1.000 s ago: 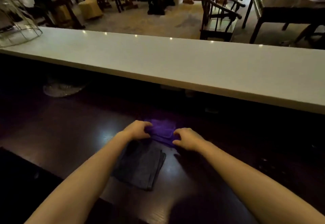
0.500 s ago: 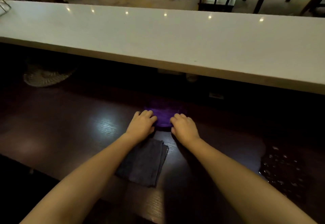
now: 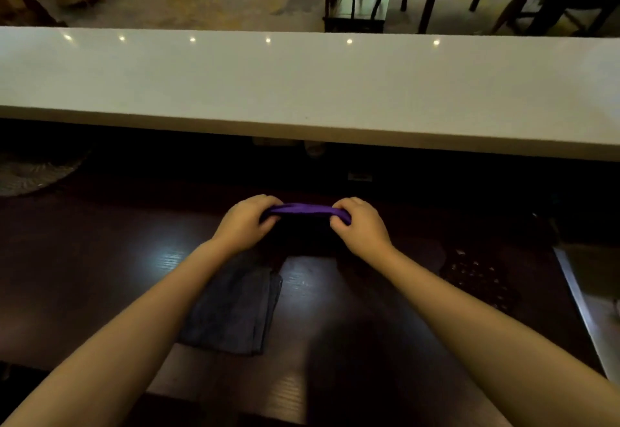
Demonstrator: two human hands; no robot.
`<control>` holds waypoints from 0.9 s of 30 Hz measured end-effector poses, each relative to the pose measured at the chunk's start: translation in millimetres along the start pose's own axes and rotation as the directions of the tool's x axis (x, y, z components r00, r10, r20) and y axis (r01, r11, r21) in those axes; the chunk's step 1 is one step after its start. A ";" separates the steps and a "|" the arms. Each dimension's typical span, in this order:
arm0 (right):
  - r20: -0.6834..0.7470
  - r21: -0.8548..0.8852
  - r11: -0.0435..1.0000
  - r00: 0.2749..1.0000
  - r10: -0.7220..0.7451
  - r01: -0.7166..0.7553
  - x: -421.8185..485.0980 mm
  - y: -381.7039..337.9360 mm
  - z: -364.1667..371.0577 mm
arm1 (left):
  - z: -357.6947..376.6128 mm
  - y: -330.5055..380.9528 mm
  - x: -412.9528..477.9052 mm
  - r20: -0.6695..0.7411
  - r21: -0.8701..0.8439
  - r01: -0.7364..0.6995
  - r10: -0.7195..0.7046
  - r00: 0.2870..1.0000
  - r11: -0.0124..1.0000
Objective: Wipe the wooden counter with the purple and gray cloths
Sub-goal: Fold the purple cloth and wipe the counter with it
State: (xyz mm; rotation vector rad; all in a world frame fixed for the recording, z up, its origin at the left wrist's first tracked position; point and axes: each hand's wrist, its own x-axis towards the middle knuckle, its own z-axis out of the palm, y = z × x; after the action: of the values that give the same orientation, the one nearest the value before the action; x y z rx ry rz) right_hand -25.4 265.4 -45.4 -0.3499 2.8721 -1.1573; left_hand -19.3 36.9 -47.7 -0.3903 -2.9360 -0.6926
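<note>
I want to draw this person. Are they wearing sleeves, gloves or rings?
No sleeves show: both forearms are bare up to the picture's edge. The left hand and right hand have no gloves. I see no rings, watch or bracelet, though the light is dim.

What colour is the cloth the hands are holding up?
Purple. The cloth is stretched between the left hand and right hand, seen in the head view.

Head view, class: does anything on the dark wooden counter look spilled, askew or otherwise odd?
Nothing looks spilled or damaged. The gray cloth lies folded flat on the wooden counter, partly under the left forearm. The left hand and right hand grip the purple cloth bunched between them. A dark patterned patch at right is too dim to identify.
</note>
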 end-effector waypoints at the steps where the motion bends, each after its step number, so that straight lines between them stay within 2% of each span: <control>1: -0.014 0.037 0.999 1.000 0.011 -0.011 -7.6 3.5 -11.2 | -1.8 9.9 3.2 -0.002 -0.030 -0.024 0.024 1.000 0.999; 4: -0.065 0.139 0.988 0.995 0.075 -0.066 -33.1 17.3 -47.7 | -2.3 47.5 14.9 0.009 -0.098 -0.111 0.113 0.994 0.989; 7: -0.134 0.169 0.981 0.984 0.121 -0.098 -56.6 39.4 -86.0 | 3.7 95.3 28.7 0.019 -0.181 -0.185 0.192 0.981 0.966; 12: -0.287 0.158 0.977 0.940 0.185 -0.144 -85.6 85.0 -147.7 | 30.6 170.4 56.7 0.022 -0.264 -0.251 0.266 0.964 0.931; 17: -0.388 0.110 0.974 0.893 0.227 -0.200 -103.8 134.7 -183.7 | 70.7 226.8 81.2 -0.012 -0.245 -0.341 0.349 0.937 0.908; 20: -0.338 -0.021 0.970 0.915 0.219 -0.240 -121.7 172.1 -184.8 | 104.6 241.5 73.4 0.051 -0.240 -0.371 0.393 0.918 0.897; 25: -0.123 -0.097 0.952 0.952 0.280 -0.292 -167.3 213.9 -155.4 | 160.9 237.7 22.3 0.196 -0.232 -0.347 0.394 0.898 0.909; 27: -0.039 -0.150 0.951 0.963 0.267 -0.270 -179.5 220.2 -145.7 | 173.0 229.6 7.6 0.246 -0.226 -0.320 0.371 0.895 0.920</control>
State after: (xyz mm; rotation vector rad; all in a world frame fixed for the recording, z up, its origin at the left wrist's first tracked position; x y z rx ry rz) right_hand 90.5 557.5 -102.2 0.0510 2.9136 -0.8999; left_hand 28.8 315.0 -103.0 -1.0895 -2.9370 -0.9160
